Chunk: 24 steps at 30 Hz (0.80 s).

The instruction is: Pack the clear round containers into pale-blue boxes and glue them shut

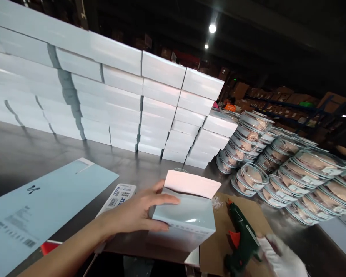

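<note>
My left hand (150,209) is closed on a pale blue carton (184,215), thumb and fingers spread over its left end and top. The carton stands at the table's front edge with a white-inside flap (192,182) raised. At the lower right, my right hand (285,254) wears a white glove and is smeared by motion. It is right beside a dark green glue gun (243,234) with an orange trigger, which is over a brown cardboard sheet (212,250). Whether the fingers touch the gun cannot be made out.
A long wall of stacked white boxes (161,92) runs along the back. Stacks of round, clear-lidded containers (314,165) stand at right. A flat pale blue carton blank (46,215) lies at left, near a white printed box (121,196). White bits (217,202) lie by the nozzle.
</note>
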Tool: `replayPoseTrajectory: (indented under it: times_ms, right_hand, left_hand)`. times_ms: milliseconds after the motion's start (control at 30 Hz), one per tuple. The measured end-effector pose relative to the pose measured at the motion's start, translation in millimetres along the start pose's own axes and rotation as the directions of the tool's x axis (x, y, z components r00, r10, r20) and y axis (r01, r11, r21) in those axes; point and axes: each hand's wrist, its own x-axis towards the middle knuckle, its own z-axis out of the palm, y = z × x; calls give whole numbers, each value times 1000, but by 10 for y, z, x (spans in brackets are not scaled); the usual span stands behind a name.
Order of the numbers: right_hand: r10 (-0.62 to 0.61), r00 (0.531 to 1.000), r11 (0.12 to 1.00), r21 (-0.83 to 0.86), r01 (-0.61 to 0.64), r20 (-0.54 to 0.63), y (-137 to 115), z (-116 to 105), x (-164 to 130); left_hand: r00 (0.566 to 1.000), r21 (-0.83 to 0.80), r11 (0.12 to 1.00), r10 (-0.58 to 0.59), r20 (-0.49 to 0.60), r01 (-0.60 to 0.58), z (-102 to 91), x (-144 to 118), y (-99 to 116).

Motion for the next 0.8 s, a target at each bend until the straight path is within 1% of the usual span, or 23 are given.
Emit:
replayPoseTrajectory:
  times_ms: [33,67,100,133,167,200,233,267,333,367,400,433,467,533,567,600,633,700,733,800]
  right_hand:
    - [-8,999,998,63,5,48,-131,94,52]
    - [-46,989,987,160,24,137,-263,216,103]
    - [-124,963,956,289,52,238,-378,349,149]
    - [-205,921,917,395,62,332,-464,478,186]
    - [-285,877,876,477,75,387,-515,591,211]
    - [-337,853,851,516,95,398,-530,680,222]
    - [-363,849,844,521,125,384,-516,741,221]
    - [-378,854,847,505,164,358,-486,777,209]
    - [-409,853,851,473,228,325,-432,797,169]
    - [-434,839,846,467,255,328,-432,794,148]
    - [-470,814,837,465,288,342,-454,792,133]
    - [-523,777,818,462,342,350,-497,792,124]
    - [-586,732,789,453,416,348,-553,797,124]
    - [-695,637,715,403,570,333,-666,811,137]
    - [-720,615,693,383,610,322,-709,817,142]
    - [-715,626,698,369,614,310,-736,819,140]
    - [-687,658,724,360,588,307,-746,818,129]
    - [-593,746,795,369,481,305,-722,817,78]
    - [-541,785,823,382,420,302,-694,823,43]
    - [-451,841,853,421,308,299,-623,861,-27]
  left_hand:
    - [1000,-9,1000,-10,-1,10,-7,2,9]
    - [1000,-21,1000,-16,1,16,-5,1,5]
    - [1000,-32,999,-18,8,19,9,-3,-13]
    - [1000,-41,999,-23,17,24,39,-11,-46]
    - [1000,-53,998,-26,15,27,84,-22,-93]
    - [1000,-81,997,-18,-17,17,142,-35,-153]
    - [997,-134,991,0,-75,-10,208,-48,-219]
    - [987,-198,978,33,-156,-64,274,-60,-286]
    - [938,-273,933,146,-314,-236,375,-77,-387]
    - [914,-252,917,214,-344,-309,395,-81,-407]
    - [906,-193,918,274,-323,-346,390,-81,-402]
    - [913,-108,929,318,-256,-354,363,-76,-371]
    - [925,-17,938,338,-172,-346,319,-68,-320]
    - [947,118,942,319,-27,-314,211,-40,-186]
    - [950,147,939,311,16,-310,163,-25,-122]
    - [953,150,941,301,42,-304,128,-11,-71]
    - [956,133,946,290,52,-294,106,-1,-41]
    - [963,54,961,269,19,-270,98,8,-44]
    - [967,1,968,252,-30,-252,106,7,-72]
    - [964,-122,972,177,-198,-203,138,1,-149]
